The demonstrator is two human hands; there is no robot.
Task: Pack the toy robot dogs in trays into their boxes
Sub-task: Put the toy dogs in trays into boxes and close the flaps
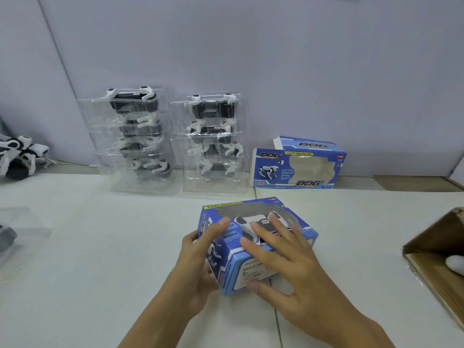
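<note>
Two bare forearms, no sleeves, left hand (pixel 198 257), right hand (pixel 288 262), short unpainted fingernails

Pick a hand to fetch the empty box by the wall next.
Right, probably. The empty box stands beyond and right of the filled box, on the right hand side; the left hand grips the filled box's left end.

The box (pixel 253 244) I hold reads "FUNNY MOVING DOG" and "MOVING". The empty box (pixel 298 164) behind reads "DOG", "FUNNY MOVING DOG", "TOP".

Blue box (pixel 253 249), white table (pixel 100 247)
</note>
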